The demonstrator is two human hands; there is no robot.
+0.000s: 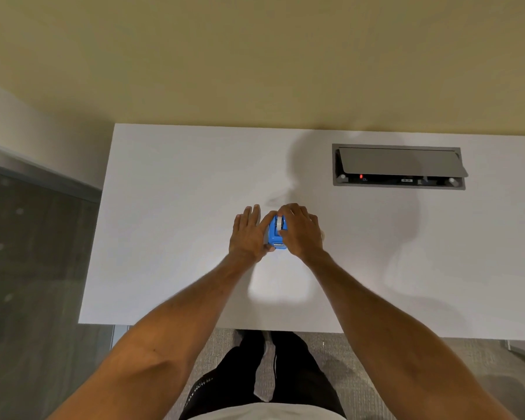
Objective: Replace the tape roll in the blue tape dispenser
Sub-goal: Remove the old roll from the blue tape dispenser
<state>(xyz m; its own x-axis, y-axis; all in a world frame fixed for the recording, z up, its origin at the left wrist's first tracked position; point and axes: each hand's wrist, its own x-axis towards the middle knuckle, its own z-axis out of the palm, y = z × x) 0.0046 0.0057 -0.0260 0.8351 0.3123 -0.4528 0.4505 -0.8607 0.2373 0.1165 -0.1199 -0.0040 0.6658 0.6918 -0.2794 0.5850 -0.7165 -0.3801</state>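
Observation:
The blue tape dispenser [275, 235] stands on the white table [170, 207] between my two hands. A pale tape roll [280, 223] sits in its top. My left hand [249, 234] lies flat against the dispenser's left side, fingers stretched out, thumb at its front corner. My right hand [300, 230] curls over the right side, with fingertips on the tape roll. The dispenser's right side is hidden behind my right hand.
A grey cable box [399, 166] with its lid raised is set into the table at the back right. The table's left edge drops to a dark floor [37, 253]. My legs show below the near edge.

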